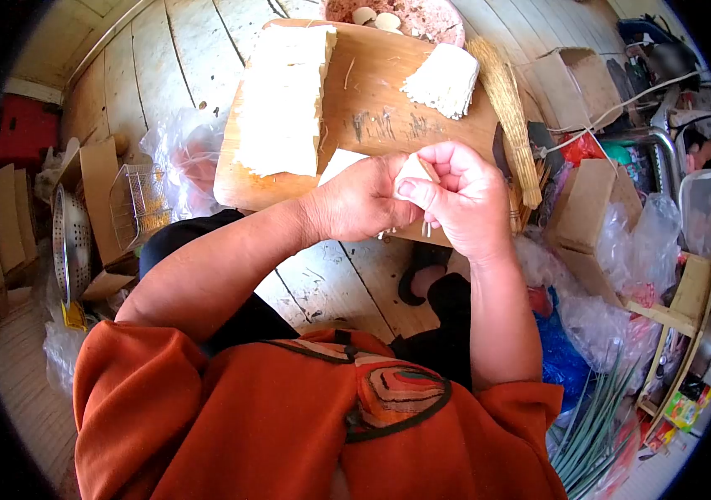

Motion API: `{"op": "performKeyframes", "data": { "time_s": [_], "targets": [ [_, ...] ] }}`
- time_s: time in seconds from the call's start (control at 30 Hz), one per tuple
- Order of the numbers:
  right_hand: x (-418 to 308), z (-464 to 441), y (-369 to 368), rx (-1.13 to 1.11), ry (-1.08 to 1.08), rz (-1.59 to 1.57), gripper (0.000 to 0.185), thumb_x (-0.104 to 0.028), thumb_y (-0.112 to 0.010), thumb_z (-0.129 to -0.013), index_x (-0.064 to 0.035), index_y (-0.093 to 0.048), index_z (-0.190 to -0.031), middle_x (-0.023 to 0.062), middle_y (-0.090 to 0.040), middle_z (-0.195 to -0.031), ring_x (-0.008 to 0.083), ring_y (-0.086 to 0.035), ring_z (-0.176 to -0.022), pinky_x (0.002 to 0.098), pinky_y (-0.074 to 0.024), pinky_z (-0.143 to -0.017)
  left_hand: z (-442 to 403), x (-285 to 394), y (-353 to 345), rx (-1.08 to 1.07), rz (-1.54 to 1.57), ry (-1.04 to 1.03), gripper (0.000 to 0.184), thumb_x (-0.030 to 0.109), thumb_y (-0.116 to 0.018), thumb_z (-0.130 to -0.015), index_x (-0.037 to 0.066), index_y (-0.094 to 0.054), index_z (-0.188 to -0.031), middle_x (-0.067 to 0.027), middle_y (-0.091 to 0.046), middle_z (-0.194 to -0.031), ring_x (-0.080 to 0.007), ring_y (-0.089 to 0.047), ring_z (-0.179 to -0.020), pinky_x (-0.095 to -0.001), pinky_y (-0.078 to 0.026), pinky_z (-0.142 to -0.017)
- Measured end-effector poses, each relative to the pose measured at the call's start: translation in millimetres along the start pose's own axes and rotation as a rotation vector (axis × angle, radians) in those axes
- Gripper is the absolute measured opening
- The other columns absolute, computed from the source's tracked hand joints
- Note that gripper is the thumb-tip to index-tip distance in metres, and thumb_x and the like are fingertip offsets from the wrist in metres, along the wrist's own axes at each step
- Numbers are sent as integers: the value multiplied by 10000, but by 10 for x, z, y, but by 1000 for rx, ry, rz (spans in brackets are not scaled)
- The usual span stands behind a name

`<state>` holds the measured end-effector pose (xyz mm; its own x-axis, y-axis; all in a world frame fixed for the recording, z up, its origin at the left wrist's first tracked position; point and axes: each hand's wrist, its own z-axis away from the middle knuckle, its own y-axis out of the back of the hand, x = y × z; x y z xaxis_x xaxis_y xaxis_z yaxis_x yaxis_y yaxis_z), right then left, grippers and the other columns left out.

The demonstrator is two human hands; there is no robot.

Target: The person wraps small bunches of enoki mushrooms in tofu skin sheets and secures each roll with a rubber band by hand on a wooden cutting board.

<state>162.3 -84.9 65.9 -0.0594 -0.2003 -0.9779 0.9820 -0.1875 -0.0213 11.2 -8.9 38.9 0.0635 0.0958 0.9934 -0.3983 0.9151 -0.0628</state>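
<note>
My left hand (368, 196) and my right hand (465, 193) meet over the near edge of a wooden cutting board (382, 79). Between their fingers is a small pale folded piece (418, 169), with thin white strands poking out below. Its kind is partly hidden by the fingers. Beside my left hand a flat cream sheet (341, 162) lies on the board. Farther left rests a stack of cream sheets (285, 100) with ragged edges. At the board's far right sits a bunch of thin white strands (445, 81), which looks like enoki mushrooms.
A pinkish bowl (455, 21) with pale round pieces stands behind the board. A straw broom (505, 117) lies along its right edge. Cardboard boxes (585, 204), plastic bags and green stalks (593, 429) are at right; a metal colander (72, 242) and wire basket (143, 200) at left.
</note>
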Motion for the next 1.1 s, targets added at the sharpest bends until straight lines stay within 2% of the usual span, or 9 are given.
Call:
{"op": "performKeyframes", "data": {
  "time_s": [0.13,0.37,0.47,0.53,0.57,0.7,0.87,0.93,1.1],
  "targets": [
    [-9,-38,7,-10,-49,0,268,-83,-764,-758,14,-611,-955,49,-642,-802,82,-597,-680,224,-504,-605,-7,43,6,-11,-19,63,353,92,-683,-825,37,-533,-1140,-79,-612,-1041,-160,-568,-992,-312,-468,-886],
    [-10,-99,18,198,1,-21,283,-108,-772,-768,32,-615,-958,54,-642,-804,79,-594,-693,208,-489,-588,-36,-7,-42,410,-381,30,397,160,-748,-802,23,-550,-1116,-70,-588,-1020,-141,-563,-944,-296,-462,-859],
    [-79,-98,161,129,-91,-133,283,-196,-733,-820,9,-631,-987,11,-617,-765,42,-535,-590,174,-406,-479,-43,43,-12,321,163,195,390,198,-687,-833,27,-555,-1158,-57,-627,-953,-125,-590,-877,-281,-473,-827],
    [-110,-102,191,82,-132,-241,308,-271,-691,-854,-14,-641,-1015,-28,-585,-724,22,-451,-496,162,-312,-407,-71,-23,24,313,416,132,331,202,-649,-845,12,-573,-1106,-61,-633,-923,-132,-596,-845,-275,-482,-797],
    [-102,-102,199,81,-129,-242,308,-271,-691,-854,-14,-641,-1015,-28,-585,-724,22,-451,-496,162,-312,-407,-80,-43,40,302,670,68,288,206,-611,-858,-4,-590,-1054,-65,-639,-893,-139,-603,-812,-269,-492,-766],
    [-65,-81,157,39,-188,-131,266,-235,-698,-845,-14,-648,-985,-25,-591,-723,29,-459,-512,174,-320,-424,-61,66,90,271,787,74,269,182,-567,-838,-8,-582,-1027,-88,-629,-911,-154,-600,-825,-288,-494,-766],
    [-37,-75,75,-13,-201,15,204,-183,-711,-823,3,-669,-896,3,-637,-739,52,-522,-597,206,-417,-527,-92,-98,81,337,731,72,320,193,-571,-843,-12,-552,-1087,-91,-621,-982,-163,-599,-900,-295,-485,-822],
    [-16,-81,68,-15,-175,127,189,-137,-712,-812,30,-666,-886,27,-662,-775,81,-575,-675,241,-476,-615,-80,-111,75,235,706,29,347,212,-582,-863,-10,-536,-1126,-94,-615,-1005,-164,-594,-924,-292,-483,-839],
    [58,-93,85,-4,-112,213,169,-116,-702,-811,33,-662,-879,28,-658,-765,72,-567,-669,236,-470,-604,-75,-165,68,294,503,24,512,323,-682,-823,12,-508,-1189,-104,-616,-1041,-191,-623,-879,-339,-529,-766]
  ]
}}
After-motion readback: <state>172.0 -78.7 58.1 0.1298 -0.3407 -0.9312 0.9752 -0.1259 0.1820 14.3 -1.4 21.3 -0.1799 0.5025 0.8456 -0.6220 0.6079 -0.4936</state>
